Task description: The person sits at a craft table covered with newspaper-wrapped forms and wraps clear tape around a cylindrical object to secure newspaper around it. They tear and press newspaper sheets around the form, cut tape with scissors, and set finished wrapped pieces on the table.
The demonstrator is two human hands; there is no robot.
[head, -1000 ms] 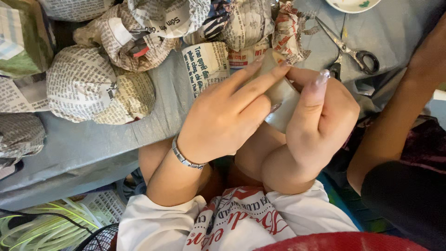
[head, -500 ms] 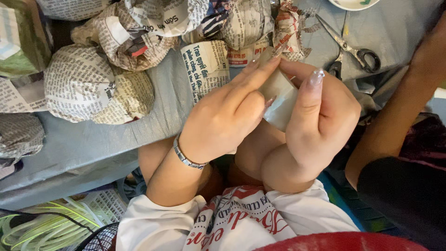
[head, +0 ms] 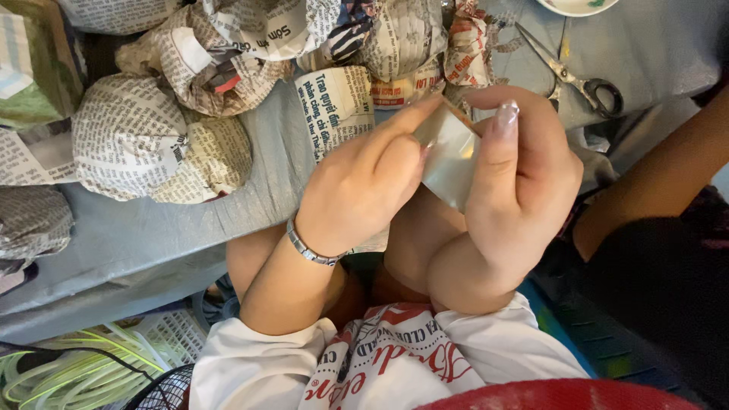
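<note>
My left hand (head: 361, 190), with a thin silver bracelet (head: 307, 247) at the wrist, and my right hand (head: 516, 178) meet over my lap at the edge of a grey-covered table (head: 137, 243). Between them they hold a roll of clear tape (head: 448, 156). My right thumb and fingers curl round the roll. My left forefinger and thumb pinch at its upper edge. Much of the roll is hidden by both hands.
Several balls and bundles wrapped in newspaper (head: 152, 137) crowd the table's far side. Scissors (head: 577, 76) lie at the upper right beside a white plate's rim (head: 577, 6). Another person's forearm (head: 661, 182) reaches in from the right. A fan grille (head: 163, 391) and green cords (head: 68, 372) sit below left.
Both hands have stayed together on the tape roll. My left forefinger has slid along the roll's top edge, and the roll has turned slightly in my right hand.
</note>
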